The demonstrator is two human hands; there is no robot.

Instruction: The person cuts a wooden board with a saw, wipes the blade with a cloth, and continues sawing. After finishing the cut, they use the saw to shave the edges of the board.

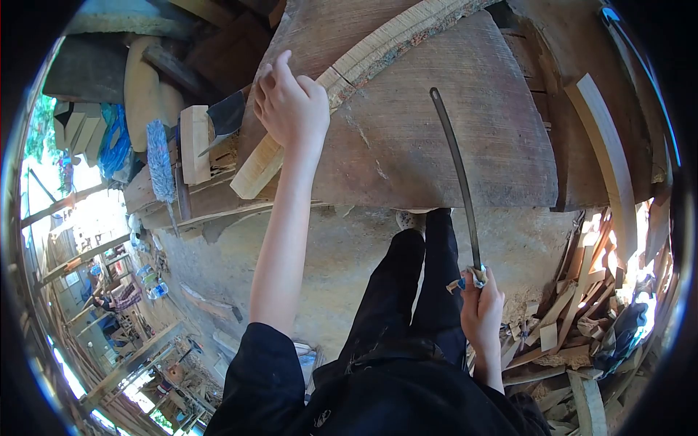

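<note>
Wooden curved beam [385, 47] across broad plank [443, 138], upper ctr. of frame, prob. laid there for flat support.
R hand [483, 309], lower rt., fingers closed round wrapped end [477, 277] of narrow metal blade [464, 182], prob. for padding; L hand [294, 109], upper lt., fingers half-curled, nothing visibly held.

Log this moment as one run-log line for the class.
left hand: over curved wood, touch unclear | right hand: gripping long metal tool by one end | curved wood: lying on broad wooden slab
</note>
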